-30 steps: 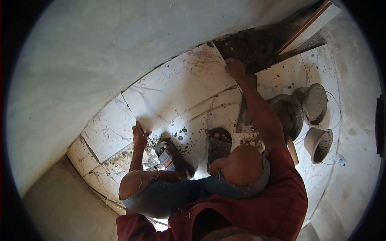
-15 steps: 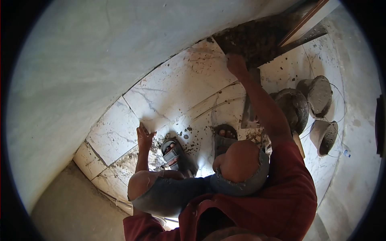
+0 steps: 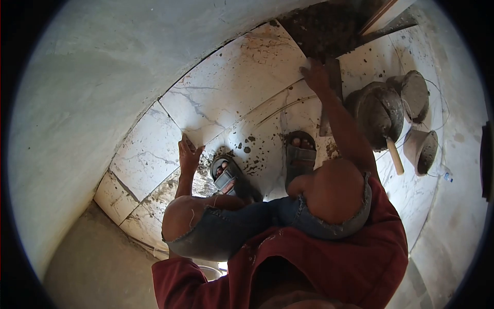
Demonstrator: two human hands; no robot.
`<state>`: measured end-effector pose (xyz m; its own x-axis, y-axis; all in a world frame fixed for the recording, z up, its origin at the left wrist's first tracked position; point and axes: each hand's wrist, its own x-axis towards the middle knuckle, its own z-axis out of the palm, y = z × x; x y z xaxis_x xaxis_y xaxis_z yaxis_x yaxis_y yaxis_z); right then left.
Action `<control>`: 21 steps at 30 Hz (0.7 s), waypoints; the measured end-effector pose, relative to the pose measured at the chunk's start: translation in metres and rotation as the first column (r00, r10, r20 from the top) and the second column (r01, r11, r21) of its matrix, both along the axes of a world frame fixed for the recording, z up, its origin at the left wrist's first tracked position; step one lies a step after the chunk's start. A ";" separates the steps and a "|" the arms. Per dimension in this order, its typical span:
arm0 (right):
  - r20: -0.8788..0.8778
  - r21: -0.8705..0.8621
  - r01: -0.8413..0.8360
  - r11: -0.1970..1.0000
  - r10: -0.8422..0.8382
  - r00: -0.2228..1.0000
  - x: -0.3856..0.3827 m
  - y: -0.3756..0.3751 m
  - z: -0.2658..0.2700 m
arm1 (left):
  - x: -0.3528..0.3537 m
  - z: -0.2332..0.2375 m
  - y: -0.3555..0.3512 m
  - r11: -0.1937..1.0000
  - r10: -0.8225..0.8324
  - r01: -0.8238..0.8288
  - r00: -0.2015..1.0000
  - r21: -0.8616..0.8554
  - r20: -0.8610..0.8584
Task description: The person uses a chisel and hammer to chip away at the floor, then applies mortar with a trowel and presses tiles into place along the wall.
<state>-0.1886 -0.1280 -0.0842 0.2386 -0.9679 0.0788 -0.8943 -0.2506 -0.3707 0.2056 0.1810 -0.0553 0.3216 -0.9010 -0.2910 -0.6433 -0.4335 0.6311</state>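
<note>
A large white marbled floor tile (image 3: 231,85), spattered with mortar, lies along the wall. My left hand (image 3: 189,153) is at its near-left corner, thumb and fingers apart, fingertips against the edge. At the tile's far right end is my right hand (image 3: 316,77), its fingers spread near the corner beside the dark bare ground; whether they press on the tile is hard to see. A flat grey metal bar (image 3: 334,77) lies just right of that hand, partly hidden by my forearm. Neither hand visibly holds a loose object.
Right of my arm stands a dark mortar basin (image 3: 378,110) with a wooden-handled tool (image 3: 394,156). Beside it are two mortar-crusted buckets (image 3: 415,97) joined by wire. Dark rough ground (image 3: 324,31) lies beyond the tiles. A plastered wall (image 3: 113,67) runs along the left.
The view has tilted, so the floor sits higher in it. My right hand's fingers have spread from a closed shape near the tile corner. My left hand stays at its corner.
</note>
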 end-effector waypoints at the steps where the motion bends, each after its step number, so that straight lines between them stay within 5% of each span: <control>1: -0.009 0.026 0.016 1.000 -0.016 1.000 -0.003 0.000 -0.002 | 0.000 0.001 -0.001 1.000 -0.007 0.007 1.000 -0.016 0.006; 8: 0.014 0.382 0.173 0.908 -0.193 0.981 0.005 -0.029 0.022 | 0.003 -0.013 0.005 0.995 -0.036 0.045 0.995 -0.085 0.098; 12: 0.088 0.420 0.147 0.896 -0.201 0.976 0.003 -0.034 0.025 | 0.001 -0.010 0.005 0.995 0.011 -0.007 0.999 -0.100 0.041; 17: -0.066 0.350 0.133 0.927 -0.117 0.991 -0.002 -0.041 0.007 | 0.004 -0.018 0.007 0.997 -0.034 0.043 0.990 -0.062 0.140; 21: 0.026 0.291 0.095 0.952 -0.107 0.994 0.007 -0.034 0.006 | 0.000 -0.011 0.005 0.993 0.005 0.006 0.995 -0.118 0.097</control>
